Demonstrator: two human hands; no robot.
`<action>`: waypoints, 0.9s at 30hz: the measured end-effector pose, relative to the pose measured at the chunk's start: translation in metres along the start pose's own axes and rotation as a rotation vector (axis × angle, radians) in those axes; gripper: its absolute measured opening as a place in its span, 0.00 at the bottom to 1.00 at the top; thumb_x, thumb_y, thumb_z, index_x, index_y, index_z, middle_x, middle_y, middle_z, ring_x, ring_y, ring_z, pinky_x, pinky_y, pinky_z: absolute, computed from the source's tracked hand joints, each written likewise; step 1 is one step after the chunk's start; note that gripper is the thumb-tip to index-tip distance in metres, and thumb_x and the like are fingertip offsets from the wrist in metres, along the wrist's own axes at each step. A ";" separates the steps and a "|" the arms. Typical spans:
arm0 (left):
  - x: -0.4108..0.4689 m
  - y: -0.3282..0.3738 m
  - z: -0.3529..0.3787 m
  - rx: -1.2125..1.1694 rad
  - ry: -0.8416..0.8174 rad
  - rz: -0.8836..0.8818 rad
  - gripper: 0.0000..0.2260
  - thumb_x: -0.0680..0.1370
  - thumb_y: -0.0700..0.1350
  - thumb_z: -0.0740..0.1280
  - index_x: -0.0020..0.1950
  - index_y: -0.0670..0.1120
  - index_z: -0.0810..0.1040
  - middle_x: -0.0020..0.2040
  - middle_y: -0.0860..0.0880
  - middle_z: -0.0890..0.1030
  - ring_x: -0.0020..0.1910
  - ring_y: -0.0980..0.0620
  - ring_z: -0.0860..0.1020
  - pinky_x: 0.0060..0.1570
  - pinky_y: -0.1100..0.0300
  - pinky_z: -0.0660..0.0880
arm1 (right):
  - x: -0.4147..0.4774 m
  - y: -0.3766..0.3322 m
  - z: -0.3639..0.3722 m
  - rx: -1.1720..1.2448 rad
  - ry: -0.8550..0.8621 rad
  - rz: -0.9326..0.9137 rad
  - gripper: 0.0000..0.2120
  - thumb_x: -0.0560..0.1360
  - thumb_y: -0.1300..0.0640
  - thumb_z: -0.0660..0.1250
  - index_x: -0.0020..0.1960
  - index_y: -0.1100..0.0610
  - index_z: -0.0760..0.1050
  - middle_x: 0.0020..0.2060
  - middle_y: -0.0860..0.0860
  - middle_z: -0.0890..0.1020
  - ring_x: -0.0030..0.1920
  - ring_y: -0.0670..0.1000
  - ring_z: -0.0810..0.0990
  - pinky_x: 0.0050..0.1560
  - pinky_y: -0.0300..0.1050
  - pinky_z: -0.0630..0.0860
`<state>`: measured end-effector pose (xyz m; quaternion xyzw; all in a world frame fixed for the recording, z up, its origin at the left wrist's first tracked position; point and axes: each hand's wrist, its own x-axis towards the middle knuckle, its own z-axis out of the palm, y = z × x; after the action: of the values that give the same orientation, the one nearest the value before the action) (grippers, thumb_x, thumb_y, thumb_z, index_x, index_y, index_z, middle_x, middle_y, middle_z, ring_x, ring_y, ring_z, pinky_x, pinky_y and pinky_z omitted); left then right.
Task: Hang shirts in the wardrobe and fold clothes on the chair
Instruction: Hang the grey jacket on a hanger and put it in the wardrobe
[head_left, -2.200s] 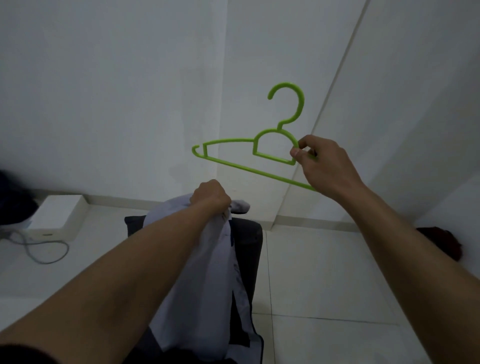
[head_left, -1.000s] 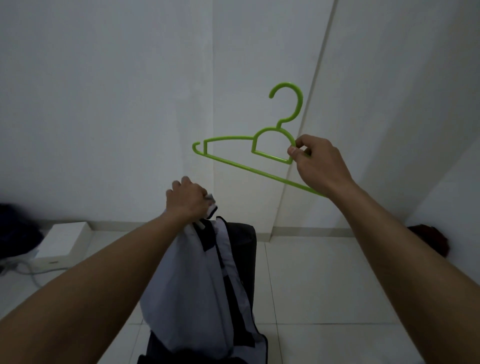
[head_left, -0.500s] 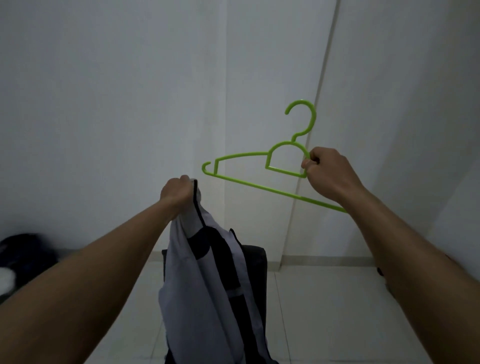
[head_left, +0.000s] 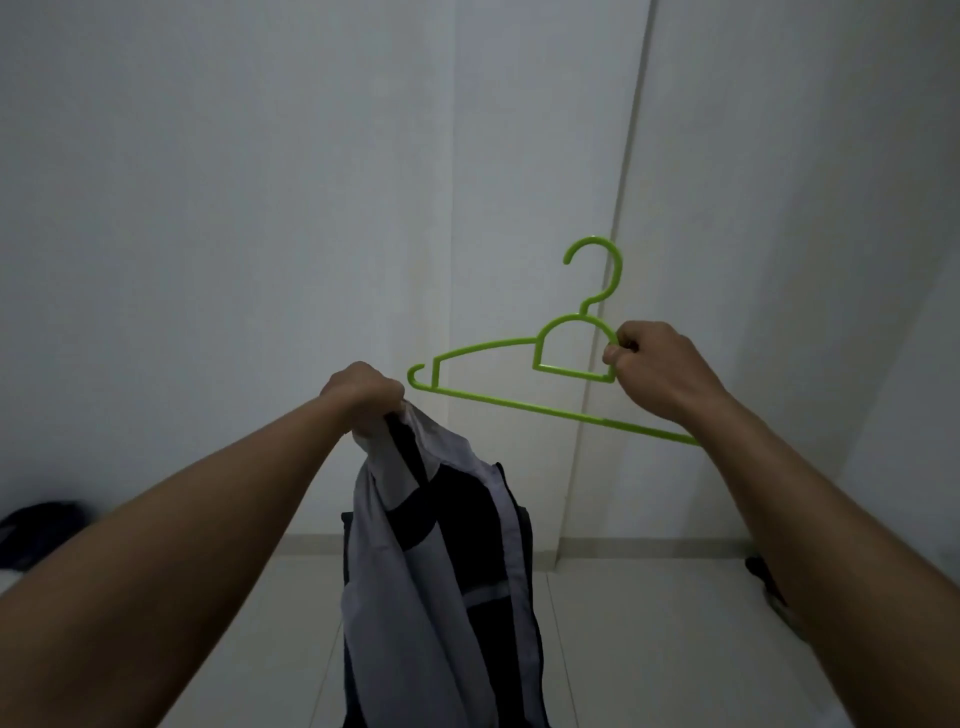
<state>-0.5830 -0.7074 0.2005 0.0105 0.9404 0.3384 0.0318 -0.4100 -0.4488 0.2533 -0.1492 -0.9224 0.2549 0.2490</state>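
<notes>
I see left hand (head_left: 363, 397) gripping the white-and-black shirt (head_left: 431, 571) by its top | right hand (head_left: 657, 369) pinching green hanger (head_left: 540, 374), hook upright | chair (head_left: 524, 545) behind shirt

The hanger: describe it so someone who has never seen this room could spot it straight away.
Look at the white wall ahead, with its vertical seam right of centre. In front of it the right hand holds up a thin hanger, hook upward, right of the grey and black shirt that the left hand grips. It is the only bright green thing in view.
</notes>
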 end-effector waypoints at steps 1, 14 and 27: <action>-0.001 0.001 -0.005 -0.042 -0.014 0.010 0.08 0.73 0.43 0.69 0.41 0.41 0.73 0.41 0.43 0.76 0.37 0.47 0.74 0.31 0.59 0.69 | -0.002 -0.003 -0.003 -0.003 -0.008 -0.006 0.09 0.81 0.56 0.61 0.45 0.58 0.77 0.39 0.53 0.79 0.40 0.52 0.77 0.36 0.44 0.68; -0.060 0.045 -0.079 -0.130 -0.002 0.358 0.07 0.80 0.37 0.59 0.48 0.44 0.76 0.38 0.48 0.75 0.33 0.52 0.73 0.31 0.60 0.72 | -0.042 -0.037 -0.067 -0.056 0.054 -0.075 0.09 0.82 0.56 0.61 0.47 0.56 0.79 0.41 0.52 0.81 0.42 0.52 0.78 0.38 0.45 0.69; -0.158 0.077 -0.105 -0.068 -0.120 0.615 0.06 0.77 0.43 0.71 0.48 0.42 0.86 0.40 0.46 0.82 0.39 0.49 0.76 0.37 0.59 0.73 | -0.113 -0.082 -0.064 -0.105 0.075 -0.074 0.09 0.80 0.55 0.63 0.47 0.57 0.80 0.44 0.54 0.83 0.46 0.56 0.80 0.48 0.49 0.77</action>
<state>-0.4321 -0.7213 0.3381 0.3130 0.8778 0.3622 -0.0163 -0.2940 -0.5368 0.3025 -0.1371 -0.9294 0.1911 0.2846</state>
